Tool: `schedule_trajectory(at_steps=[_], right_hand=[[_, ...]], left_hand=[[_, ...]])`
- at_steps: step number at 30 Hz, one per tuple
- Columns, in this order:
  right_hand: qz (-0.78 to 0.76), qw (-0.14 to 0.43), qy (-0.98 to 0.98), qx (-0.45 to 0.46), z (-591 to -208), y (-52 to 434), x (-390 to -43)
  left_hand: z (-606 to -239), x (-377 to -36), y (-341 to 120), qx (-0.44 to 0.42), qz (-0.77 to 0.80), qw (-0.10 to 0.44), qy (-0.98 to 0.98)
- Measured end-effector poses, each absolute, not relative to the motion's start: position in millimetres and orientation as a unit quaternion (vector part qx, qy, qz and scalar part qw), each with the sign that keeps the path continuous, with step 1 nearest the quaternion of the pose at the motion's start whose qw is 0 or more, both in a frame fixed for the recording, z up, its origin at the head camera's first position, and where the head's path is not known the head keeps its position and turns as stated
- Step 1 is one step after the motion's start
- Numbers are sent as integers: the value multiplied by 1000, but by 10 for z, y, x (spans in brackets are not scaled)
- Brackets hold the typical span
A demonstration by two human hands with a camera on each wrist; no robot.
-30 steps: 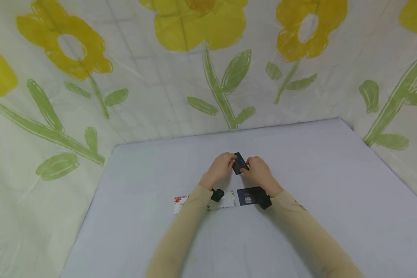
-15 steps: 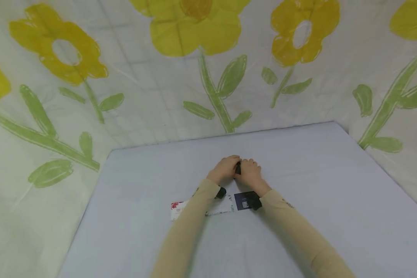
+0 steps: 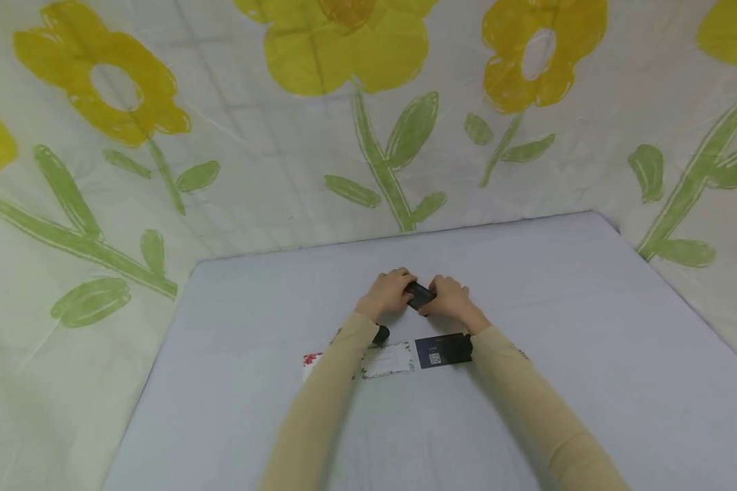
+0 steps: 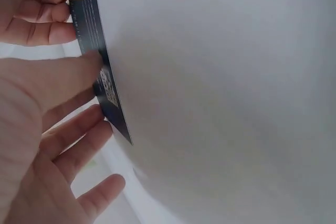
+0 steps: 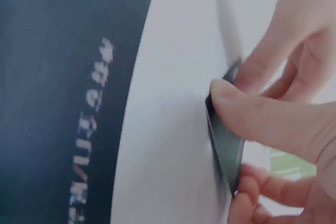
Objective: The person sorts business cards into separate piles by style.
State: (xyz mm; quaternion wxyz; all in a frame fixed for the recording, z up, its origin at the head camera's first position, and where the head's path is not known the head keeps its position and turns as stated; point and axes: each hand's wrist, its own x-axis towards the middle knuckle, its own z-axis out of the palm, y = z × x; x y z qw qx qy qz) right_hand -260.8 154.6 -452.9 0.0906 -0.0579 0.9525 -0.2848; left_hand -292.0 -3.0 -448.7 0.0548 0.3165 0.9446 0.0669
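Note:
Both hands hold one small dark card (image 3: 420, 294) above the far-middle part of the table. My left hand (image 3: 388, 293) pinches its left end, and my right hand (image 3: 452, 301) grips the right end. In the left wrist view, the card (image 4: 90, 22) shows fine print and a QR code, with the left thumb laid across it and the other left fingers behind. The right thumb (image 5: 236, 103) presses the card's face in the right wrist view. Nearer the body, a dark blue card (image 3: 432, 354) with a QR code lies flat, partly covered by the right wrist camera.
Left of the dark blue card lie a white card with a leafy border (image 3: 388, 361) and a white card with red flowers (image 3: 310, 360), the latter mostly behind the left sleeve. A pale cloth covers the table (image 3: 252, 307). A curtain painted with yellow flowers (image 3: 270, 184) hangs behind.
The hands came together around the held card, hiding most of it, then moved apart again. The card has turned and now slants between them. The cards on the table have stayed put.

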Motion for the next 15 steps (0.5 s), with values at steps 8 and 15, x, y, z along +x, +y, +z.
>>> schedule_trajectory(at_steps=[8, 15], right_hand=[[-347, 93, 928, -96, -4557, 1639, -2656], [-399, 55, 909, -108, -4560, 1617, -2608]], left_hand=[[-4519, -2940, -167, 305, 203, 74, 927], [-4534, -2949, -222, 278, 293, 47, 914]])
